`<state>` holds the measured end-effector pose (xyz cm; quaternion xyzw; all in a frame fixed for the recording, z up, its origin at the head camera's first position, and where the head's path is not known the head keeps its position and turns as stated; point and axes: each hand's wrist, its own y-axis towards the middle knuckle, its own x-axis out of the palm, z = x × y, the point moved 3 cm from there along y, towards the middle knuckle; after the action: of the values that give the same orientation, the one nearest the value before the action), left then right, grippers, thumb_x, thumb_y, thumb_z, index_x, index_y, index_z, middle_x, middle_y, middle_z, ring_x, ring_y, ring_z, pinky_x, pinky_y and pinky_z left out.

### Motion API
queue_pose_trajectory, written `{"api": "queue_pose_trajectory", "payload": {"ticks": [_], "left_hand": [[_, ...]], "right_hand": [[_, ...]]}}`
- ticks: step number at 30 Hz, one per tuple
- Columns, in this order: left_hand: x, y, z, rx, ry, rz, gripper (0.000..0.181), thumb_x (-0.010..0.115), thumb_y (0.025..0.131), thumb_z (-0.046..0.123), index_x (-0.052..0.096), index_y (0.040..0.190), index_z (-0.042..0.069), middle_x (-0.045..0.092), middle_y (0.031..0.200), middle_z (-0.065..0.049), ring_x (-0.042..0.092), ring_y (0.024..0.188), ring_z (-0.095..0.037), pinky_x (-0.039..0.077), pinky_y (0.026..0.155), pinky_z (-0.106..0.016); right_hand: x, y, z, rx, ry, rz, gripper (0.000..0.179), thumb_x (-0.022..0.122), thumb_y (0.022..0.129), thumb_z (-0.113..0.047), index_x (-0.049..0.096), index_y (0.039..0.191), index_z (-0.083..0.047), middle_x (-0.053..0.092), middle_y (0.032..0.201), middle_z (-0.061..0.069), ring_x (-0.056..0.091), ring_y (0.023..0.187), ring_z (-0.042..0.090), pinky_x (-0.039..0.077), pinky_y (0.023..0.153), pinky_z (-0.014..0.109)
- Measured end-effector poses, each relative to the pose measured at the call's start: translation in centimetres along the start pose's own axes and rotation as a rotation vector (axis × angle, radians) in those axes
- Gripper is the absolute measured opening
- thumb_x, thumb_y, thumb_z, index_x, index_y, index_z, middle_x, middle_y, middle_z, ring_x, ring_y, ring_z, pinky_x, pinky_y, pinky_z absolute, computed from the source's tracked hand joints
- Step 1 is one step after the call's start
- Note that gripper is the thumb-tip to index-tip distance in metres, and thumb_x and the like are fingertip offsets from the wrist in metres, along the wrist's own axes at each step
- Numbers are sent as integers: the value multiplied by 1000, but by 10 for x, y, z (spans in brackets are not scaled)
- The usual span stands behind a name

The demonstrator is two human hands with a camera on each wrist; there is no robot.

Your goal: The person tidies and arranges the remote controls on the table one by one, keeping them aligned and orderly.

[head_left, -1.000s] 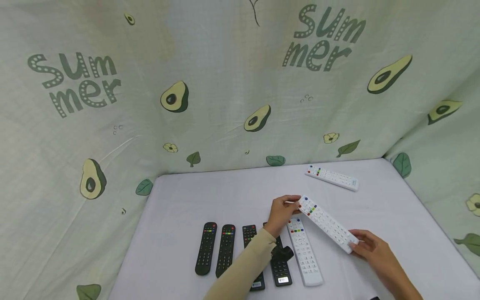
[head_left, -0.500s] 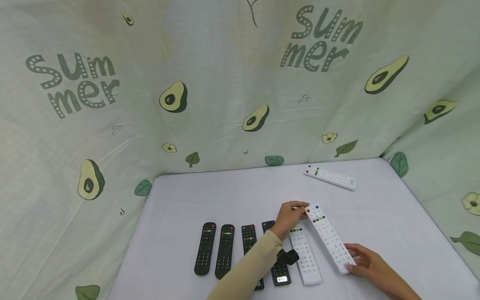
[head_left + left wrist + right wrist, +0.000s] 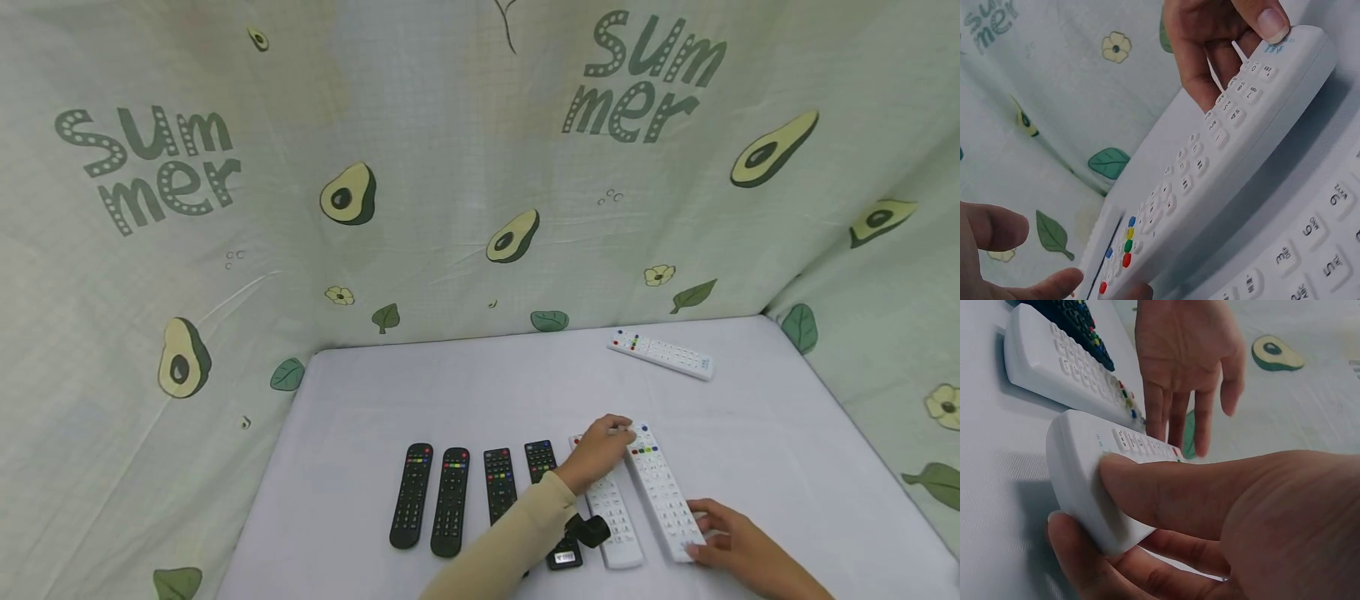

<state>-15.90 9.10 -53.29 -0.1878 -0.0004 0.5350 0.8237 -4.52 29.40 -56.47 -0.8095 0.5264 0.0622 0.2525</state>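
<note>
A white remote control (image 3: 662,492) with coloured buttons near its far end is low over the white table. My right hand (image 3: 731,542) pinches its near end, thumb on the top face and fingers at the edge and beneath, as the right wrist view shows. My left hand (image 3: 600,454) is at the far end, its fingers (image 3: 1200,419) straight and spread; one fingertip seems to touch the remote's edge in the left wrist view. Beneath that hand lies a second white remote (image 3: 615,521), partly hidden by the hand and a black wrist device (image 3: 592,531).
Left of the white pair, black remotes lie in a row: one (image 3: 412,496) outermost, another (image 3: 451,502) beside it, then two (image 3: 500,483) partly covered by the left sleeve (image 3: 510,542). Another white remote (image 3: 660,354) lies slanted near the back edge. Patterned cloth (image 3: 435,167) hangs behind.
The held remote has come down, nearer to me, and turned from a slant to nearly parallel with the row. My left hand has moved right and nearer, its fingers loosening from the far end.
</note>
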Motion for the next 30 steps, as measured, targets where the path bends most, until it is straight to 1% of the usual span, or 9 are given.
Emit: {"api": "queue_pose_trajectory", "payload": {"ticks": [3, 4, 6, 10, 12, 19, 23, 26, 30], "left_hand": [[4, -3, 0, -5, 45, -6, 40, 58, 104, 32, 66, 139, 14, 63, 139, -6, 59, 127, -21, 48, 111, -41], [6, -3, 0, -6, 56, -5, 41, 58, 104, 32, 65, 139, 14, 62, 139, -7, 58, 130, -21, 47, 112, -41], [7, -5, -1, -6, 79, -3, 42, 59, 103, 33, 64, 140, 13, 62, 140, -7, 57, 133, -22, 46, 114, -40], [10, -8, 0, 1, 97, -11, 43, 59, 104, 33, 62, 142, 12, 60, 143, -7, 55, 136, -21, 44, 116, -38], [12, -10, 0, -4, 95, -14, 44, 59, 104, 33, 62, 142, 12, 60, 145, -6, 54, 138, -20, 43, 117, -38], [16, -15, 1, -8, 101, -32, 45, 58, 104, 34, 60, 144, 14, 52, 157, -6, 44, 151, -24, 36, 124, -43], [16, -15, 0, 9, 104, -27, 44, 58, 104, 33, 60, 143, 13, 52, 156, -7, 43, 151, -24, 36, 125, -42], [15, -14, 0, 22, 102, -14, 44, 58, 103, 32, 60, 143, 12, 52, 156, -8, 44, 150, -26, 36, 125, -43], [12, -15, 0, 35, 79, 12, 45, 57, 104, 31, 60, 144, 12, 47, 161, -9, 41, 153, -29, 33, 126, -46]], "right_hand": [[2, 2, 0, 98, -21, 10, 76, 77, 98, -24, 37, 144, 22, 67, 107, 5, 67, 96, 20, 57, 76, 31], [2, 2, 0, 111, -31, 14, 78, 78, 98, -26, 37, 144, 22, 67, 107, 4, 67, 97, 22, 57, 76, 32], [4, 2, -1, 122, -39, 16, 81, 79, 96, -29, 38, 144, 22, 68, 105, 3, 67, 95, 22, 56, 75, 32], [6, 3, -3, 93, -43, 1, 80, 80, 96, -24, 36, 143, 24, 69, 102, 3, 65, 90, 18, 54, 72, 26], [7, 3, -4, 97, -55, 7, 78, 80, 96, -21, 37, 142, 24, 69, 102, 4, 65, 90, 18, 54, 74, 27], [12, 5, -6, 196, -228, 138, 75, 88, 84, -18, 51, 140, 15, 65, 101, 3, 61, 91, 18, 55, 77, 37], [11, 6, -8, 188, -289, 148, 72, 89, 83, -16, 54, 139, 14, 63, 100, 2, 60, 89, 18, 55, 77, 37], [5, 7, -14, 156, -333, 163, 68, 87, 85, -17, 56, 138, 12, 64, 99, 1, 62, 88, 17, 56, 75, 37], [-15, 16, -23, 96, -387, 257, 60, 81, 92, -16, 55, 137, 14, 67, 100, 8, 67, 89, 23, 59, 75, 42]]}}
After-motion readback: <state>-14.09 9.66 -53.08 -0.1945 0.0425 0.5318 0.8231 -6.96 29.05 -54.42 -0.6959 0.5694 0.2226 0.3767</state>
